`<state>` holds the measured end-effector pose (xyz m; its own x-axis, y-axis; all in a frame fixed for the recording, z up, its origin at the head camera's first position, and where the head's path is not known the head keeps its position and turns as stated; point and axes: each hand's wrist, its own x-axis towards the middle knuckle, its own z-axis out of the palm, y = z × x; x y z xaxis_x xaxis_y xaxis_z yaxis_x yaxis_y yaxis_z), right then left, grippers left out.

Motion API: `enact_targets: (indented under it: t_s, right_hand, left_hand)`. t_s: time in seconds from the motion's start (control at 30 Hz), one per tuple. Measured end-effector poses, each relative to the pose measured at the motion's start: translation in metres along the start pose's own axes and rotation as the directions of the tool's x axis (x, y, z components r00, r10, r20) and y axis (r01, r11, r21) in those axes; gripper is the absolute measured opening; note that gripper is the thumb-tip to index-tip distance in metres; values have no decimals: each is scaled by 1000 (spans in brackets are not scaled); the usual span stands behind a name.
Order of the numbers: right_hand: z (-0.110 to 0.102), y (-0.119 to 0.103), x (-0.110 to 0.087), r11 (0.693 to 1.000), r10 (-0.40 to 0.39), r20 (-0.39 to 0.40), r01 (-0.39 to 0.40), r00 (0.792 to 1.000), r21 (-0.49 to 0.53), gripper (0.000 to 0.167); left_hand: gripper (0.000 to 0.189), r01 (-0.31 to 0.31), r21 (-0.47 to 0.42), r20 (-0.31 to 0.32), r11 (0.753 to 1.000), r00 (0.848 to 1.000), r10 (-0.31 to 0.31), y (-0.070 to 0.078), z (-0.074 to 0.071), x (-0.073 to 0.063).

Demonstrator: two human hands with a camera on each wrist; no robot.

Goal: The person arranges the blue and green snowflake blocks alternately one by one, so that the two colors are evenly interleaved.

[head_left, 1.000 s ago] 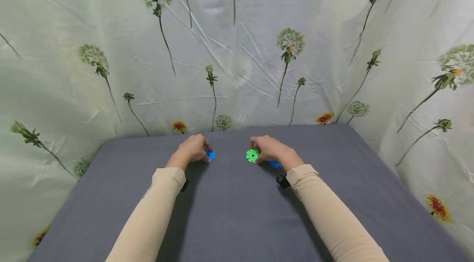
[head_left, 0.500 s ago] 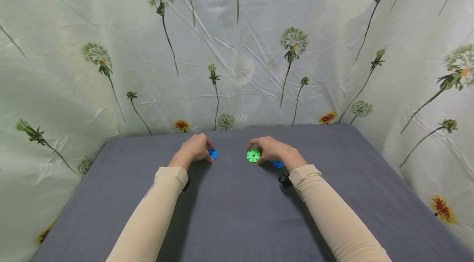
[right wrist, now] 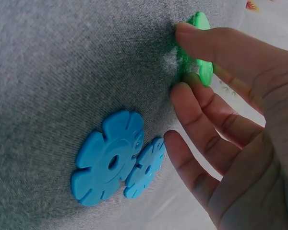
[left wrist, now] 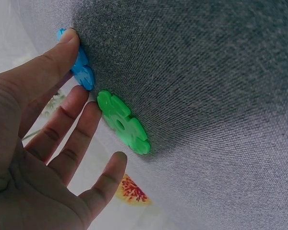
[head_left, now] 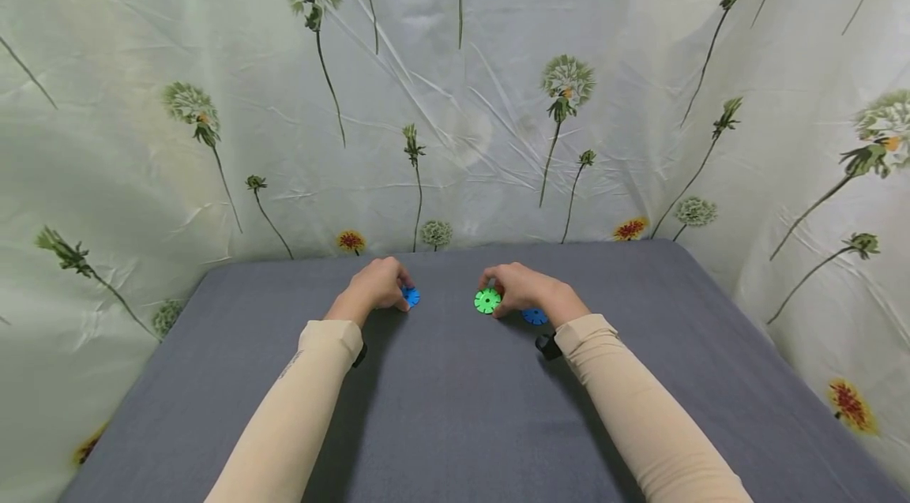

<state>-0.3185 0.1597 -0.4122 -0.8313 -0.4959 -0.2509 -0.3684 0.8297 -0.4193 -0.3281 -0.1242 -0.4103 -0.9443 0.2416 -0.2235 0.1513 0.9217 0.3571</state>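
My left hand [head_left: 373,283] pinches a blue notched plastic disc [head_left: 411,297] near the far edge of the table; in the left wrist view the thumb lies over that disc's edge. A green notched disc [left wrist: 130,133] lies flat beside it, by the other fingertips. My right hand [head_left: 522,286] holds a bright green disc [head_left: 486,301] by its edge between thumb and fingers. Two blue discs [right wrist: 96,153] rest close together on the cloth below the right hand's fingers. The fingers partly cover both held discs.
Grey cloth [head_left: 441,392] covers the table. A pale curtain [head_left: 469,116] printed with dandelions hangs behind it and along both sides. A dark band or device [head_left: 547,346] sits at the right wrist.
The head view has shifted slightly, moving the scene a little to the right. Both hands stay on their discs. The sliver of green beside the left hand is now hidden in the head view.
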Motion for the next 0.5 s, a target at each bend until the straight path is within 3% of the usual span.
enact_targets:
  t_s: [0.5]
  right_hand:
    - [2,-19,11,1000,-22,-2,22,1000,-18,44]
  left_hand:
    - [38,4,-8,-3,1000,1000,-4,-2,2,1]
